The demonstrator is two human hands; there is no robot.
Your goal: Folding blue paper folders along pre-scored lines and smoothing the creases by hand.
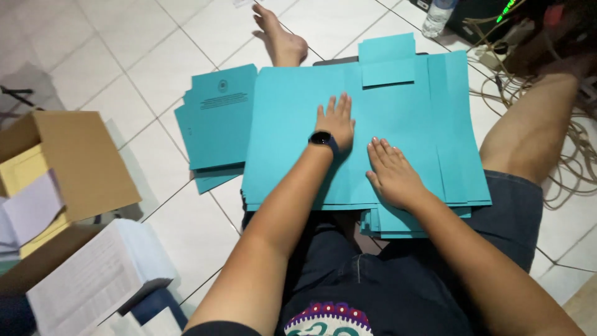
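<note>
While you sit on the tiled floor (186, 242) with your legs spread, both your hands lie flat and open, fingers together, on the top teal paper folder (292, 155) of the stack across your lap; neither hand clamps anything. Your left hand (336, 121), the one with the dark wristwatch (322, 139), presses down further out from you, close to the fold line that runs away from your body, so the sheet's long crease lies just to the right of that palm. Your right hand (392, 174) rests nearer your body on the other side of that crease, touching the same sheet, and is the one closer to the near edge. A smaller teal flap (387, 59) sits beyond both hands at the far edge. Off to the left of your left hand lies a second pile of teal folders (214, 124), partly tucked under the one you press. Further left stand a cardboard box (74, 162) and a stack of white printed paper (93, 280). A water bottle (436, 17) and tangled cords (559, 155) lie beyond your right knee.
</note>
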